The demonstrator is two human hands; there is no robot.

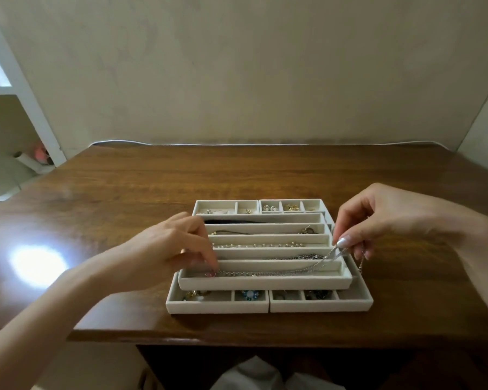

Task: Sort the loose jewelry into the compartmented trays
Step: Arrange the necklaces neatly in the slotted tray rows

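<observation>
Now | left hand (166, 249) pinches the pendant end, right hand (378, 218) pinches the other end of the silver chain (279, 270) | chain stretched over front long tray (265, 283) | risk: released unevenly, it may tangle or spill over the rim

Silver chain (279, 271) stretched between both pinching hands (left (169, 249), right (378, 218)), over trays (265, 282).

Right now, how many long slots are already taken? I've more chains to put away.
5, back to front: black piece, dark cord, beaded chain, dark silver chain, and the silver chain held by left hand and right hand. None looks free.
</observation>
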